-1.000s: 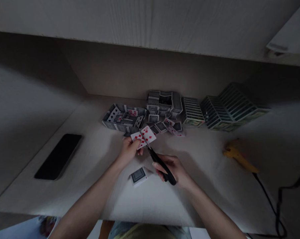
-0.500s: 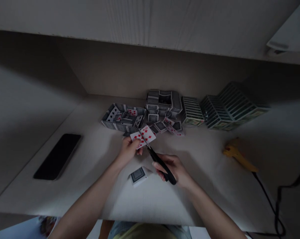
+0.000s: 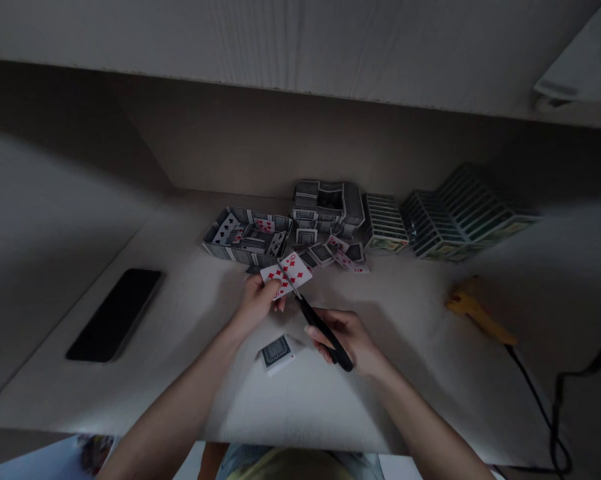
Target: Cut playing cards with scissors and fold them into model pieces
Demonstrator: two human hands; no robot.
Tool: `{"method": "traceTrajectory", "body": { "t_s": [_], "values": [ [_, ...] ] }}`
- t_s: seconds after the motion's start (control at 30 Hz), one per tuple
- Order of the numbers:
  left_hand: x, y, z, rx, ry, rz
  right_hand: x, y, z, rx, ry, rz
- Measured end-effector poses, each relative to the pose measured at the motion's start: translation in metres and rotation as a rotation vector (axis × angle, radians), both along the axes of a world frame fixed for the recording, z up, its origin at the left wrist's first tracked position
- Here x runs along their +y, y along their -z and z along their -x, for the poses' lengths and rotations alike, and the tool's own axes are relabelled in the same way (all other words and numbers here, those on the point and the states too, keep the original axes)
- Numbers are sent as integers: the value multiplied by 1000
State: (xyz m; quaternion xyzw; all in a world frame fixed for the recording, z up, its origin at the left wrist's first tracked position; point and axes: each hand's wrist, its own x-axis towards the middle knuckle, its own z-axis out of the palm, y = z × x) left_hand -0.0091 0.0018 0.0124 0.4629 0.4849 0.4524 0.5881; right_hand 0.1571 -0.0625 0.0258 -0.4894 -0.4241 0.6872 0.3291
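A diamond playing card (image 3: 295, 267) is pinched at its lower left by my left hand (image 3: 258, 300), thumb on top. My right hand (image 3: 345, 337) grips the black handles of a pair of scissors (image 3: 323, 328), whose blades lie across the middle of the card. Just below, a small stack of cards (image 3: 276, 352) rests on the table, top card patterned face up. Behind the held card are several loose cards and cut pieces (image 3: 323, 253). To their left stands an open box made of cards (image 3: 245, 250) with some cards inside.
A black phone (image 3: 114, 315) lies at the left. Behind are a grey card structure (image 3: 325, 203) and striped card structures (image 3: 460, 217). A yellow corded tool (image 3: 480, 315) lies at the right. An overhead shelf (image 3: 280, 47) crosses the top.
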Motion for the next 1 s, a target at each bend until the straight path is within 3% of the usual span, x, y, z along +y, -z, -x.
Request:
{"method": "traceTrajectory", "body": {
  "t_s": [0.6, 0.83, 1.0],
  "values": [
    [0, -4, -5, -165, -93, 112, 2, -3, 4, -13, 59, -18],
    [-7, -17, -5, -105, -154, 9, 1, -17, 8, -10, 69, -17],
    [-8, -19, -5, -74, -164, 2, 0, -8, 6, -1, 53, -52]
  ]
}}
